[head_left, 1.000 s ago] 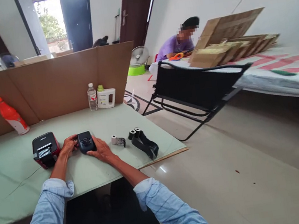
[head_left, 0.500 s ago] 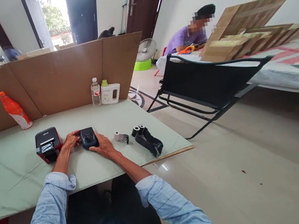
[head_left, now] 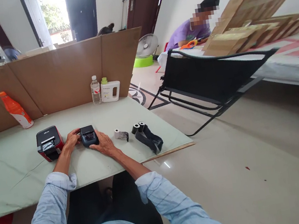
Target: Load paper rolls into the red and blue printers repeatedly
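Between my two hands a small black label printer [head_left: 87,131] rests on the table, with a dark glossy strip showing on its front. My right hand [head_left: 104,143] wraps round its right side, thumb at the near corner. At its left side, the fingers of my left hand [head_left: 72,139] press against the edge; their tips are partly hidden. A larger red and black printer [head_left: 48,136] stands just left of my left hand, with a shiny dark strip coming out of its front. To the right lie a small white paper roll [head_left: 117,133] with a printed dark tail and two rolls with long black strips [head_left: 150,139].
The pale green table [head_left: 90,169] is backed by an upright cardboard panel [head_left: 62,76]. Against it stand an orange bottle [head_left: 15,109], a water bottle [head_left: 95,90] and a white jug [head_left: 110,91]. A folding black chair [head_left: 211,76] and a person in purple [head_left: 185,33] are at right.
The camera view has tilted slightly. Both hands keep their hold on the small printer, and nothing on the table has visibly moved.
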